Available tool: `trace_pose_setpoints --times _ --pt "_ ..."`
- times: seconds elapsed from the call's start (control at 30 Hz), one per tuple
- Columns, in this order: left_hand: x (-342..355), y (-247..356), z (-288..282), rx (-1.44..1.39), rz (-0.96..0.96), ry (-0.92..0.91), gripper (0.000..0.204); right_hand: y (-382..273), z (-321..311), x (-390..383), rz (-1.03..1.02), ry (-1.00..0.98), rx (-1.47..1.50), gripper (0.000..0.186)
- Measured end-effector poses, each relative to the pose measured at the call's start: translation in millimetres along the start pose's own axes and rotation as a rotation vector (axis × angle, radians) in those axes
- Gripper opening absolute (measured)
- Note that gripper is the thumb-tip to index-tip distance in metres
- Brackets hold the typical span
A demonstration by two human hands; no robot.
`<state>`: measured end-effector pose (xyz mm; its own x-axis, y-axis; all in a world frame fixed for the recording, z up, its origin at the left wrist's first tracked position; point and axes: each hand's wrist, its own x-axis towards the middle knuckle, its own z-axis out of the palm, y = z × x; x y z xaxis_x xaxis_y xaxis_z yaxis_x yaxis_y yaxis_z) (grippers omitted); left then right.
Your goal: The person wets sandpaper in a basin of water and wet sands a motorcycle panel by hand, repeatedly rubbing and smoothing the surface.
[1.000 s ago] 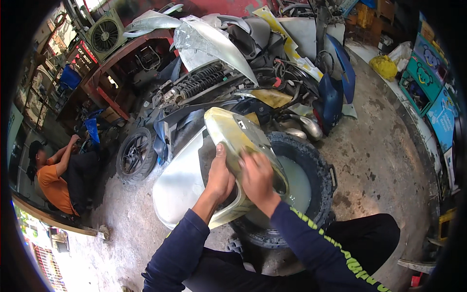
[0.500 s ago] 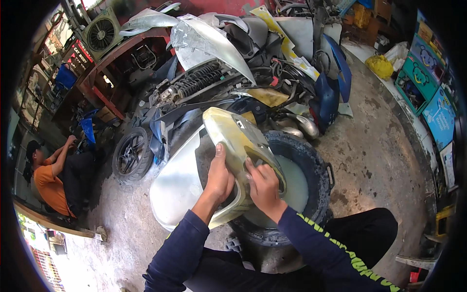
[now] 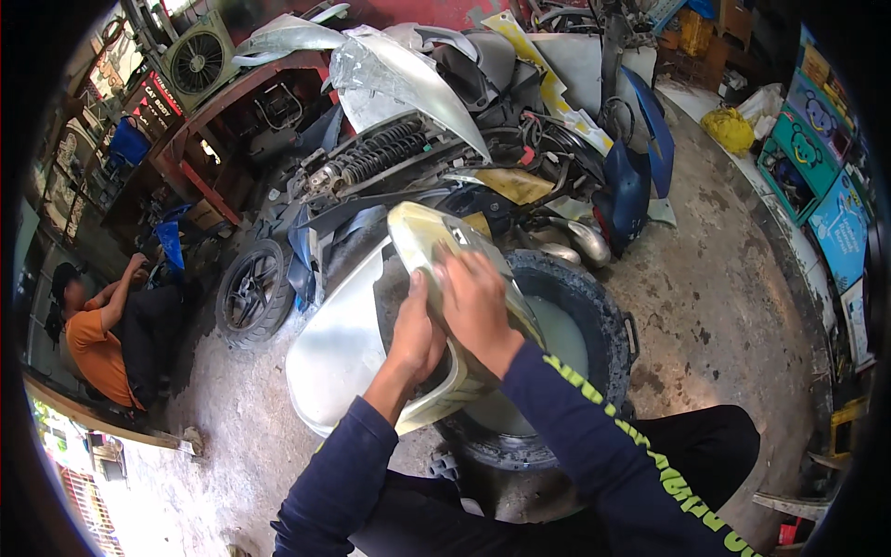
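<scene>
A curved motorcycle body panel (image 3: pixel 325 371), silvery white on its left side and patchy yellow along its raised part, is held tilted over a black tub (image 3: pixel 608 320) of cloudy pale water. My left hand (image 3: pixel 414 339) grips the panel by an inner edge, thumb up on the outer face. My right hand (image 3: pixel 475 306) lies across the yellow part, just right of my left thumb. Its fingers are together, pressed on the surface, with blurred tips. Whatever may be under them is hidden.
Beyond the tub is a heap of motorcycle parts: a silver fairing (image 3: pixel 390 84), a coil spring (image 3: pixel 385 148), a blue panel (image 3: pixel 626 186). A wheel (image 3: pixel 252 292) lies left. A person in an orange shirt (image 3: pixel 97 348) sits far left. A yellow bag (image 3: pixel 727 130) rests at right.
My right hand has moved up and left over the panel, from beside its opening to the yellow face near my left thumb. My left hand and the panel stay nearly in place.
</scene>
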<state>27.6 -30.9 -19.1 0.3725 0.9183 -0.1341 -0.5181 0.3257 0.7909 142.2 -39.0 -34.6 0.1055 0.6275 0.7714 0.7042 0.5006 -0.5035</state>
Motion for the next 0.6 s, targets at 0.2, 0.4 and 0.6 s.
trace_pose_setpoints --times 0.2,0.4,0.6 --pt "2.1 -2.7 -3.6 0.039 -0.047 -0.003 0.060 1.9 -0.3 -24.6 0.047 0.070 -0.014 0.033" --pt "1.0 -2.3 -1.8 -0.002 -0.038 -0.027 0.063 7.0 -10.9 -48.9 0.061 0.011 0.002 0.030" --pt "3.2 -0.8 -3.7 -0.030 -0.044 -0.016 0.061 3.5 -1.5 -6.4 0.032 0.038 0.010 0.028"
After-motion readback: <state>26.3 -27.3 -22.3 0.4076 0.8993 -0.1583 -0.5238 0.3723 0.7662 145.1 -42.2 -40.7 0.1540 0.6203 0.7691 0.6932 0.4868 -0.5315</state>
